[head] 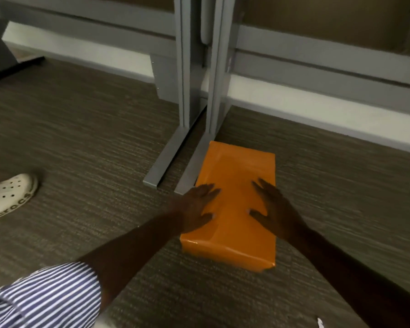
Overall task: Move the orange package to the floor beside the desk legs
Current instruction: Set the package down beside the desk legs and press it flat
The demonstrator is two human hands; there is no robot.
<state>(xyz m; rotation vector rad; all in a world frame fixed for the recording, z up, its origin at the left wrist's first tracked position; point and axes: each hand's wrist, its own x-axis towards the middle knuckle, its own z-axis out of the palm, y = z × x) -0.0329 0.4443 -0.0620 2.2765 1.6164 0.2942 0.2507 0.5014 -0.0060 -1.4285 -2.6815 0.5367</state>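
The orange package (234, 176), a flat rectangular parcel in glossy wrap, lies on the carpet just right of the grey desk legs (194, 95), its left edge against the right leg's foot bar (192, 169). My left hand (197, 207) rests flat on the package's left side with the fingers spread. My right hand (272, 207) lies flat on its right side, fingers also spread. Neither hand is curled around the package; both palms sit on top of it.
Grey-brown carpet (81, 138) covers the floor. A white clog on a foot (7, 197) is at the left. A white baseboard (317, 114) runs along the wall behind the desk frames. A dark chair base (14, 67) shows at top left.
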